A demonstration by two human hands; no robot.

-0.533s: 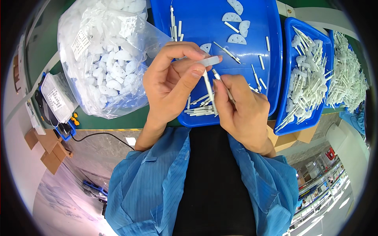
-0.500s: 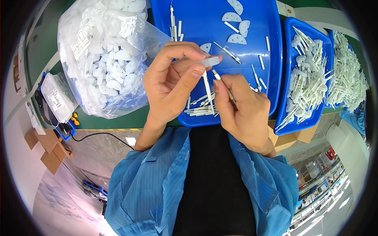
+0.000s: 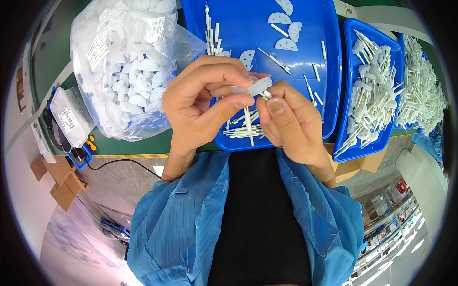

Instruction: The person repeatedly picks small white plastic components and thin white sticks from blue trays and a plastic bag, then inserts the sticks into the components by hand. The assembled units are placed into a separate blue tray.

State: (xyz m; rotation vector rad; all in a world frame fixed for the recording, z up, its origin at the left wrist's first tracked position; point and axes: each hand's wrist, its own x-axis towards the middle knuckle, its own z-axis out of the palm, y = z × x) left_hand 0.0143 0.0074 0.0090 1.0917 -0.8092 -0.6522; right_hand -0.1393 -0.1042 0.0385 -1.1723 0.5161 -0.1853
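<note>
My left hand (image 3: 202, 102) pinches a small white half-round plastic piece (image 3: 255, 87) between thumb and fingers, over the near edge of a blue tray (image 3: 329, 71). My right hand (image 3: 291, 119) meets it from the right and grips a thin white stick (image 3: 249, 123) that hangs down below the piece. The stick's upper end sits at the piece, under my fingertips. More white sticks (image 3: 241, 131) lie in the tray just beneath both hands, and several loose half-round pieces (image 3: 284, 19) lie at the tray's far side.
A clear plastic bag (image 3: 126, 66) full of white half-round pieces sits to the left on the green table. A second blue tray (image 3: 350, 138) to the right holds assembled stick pieces, with a further pile (image 3: 422, 81) beyond. A small bag of labels (image 3: 69, 121) lies far left.
Both hands have closed in together; the stick now hangs more upright under the half-round piece, and my right fingers have moved up to the piece.
</note>
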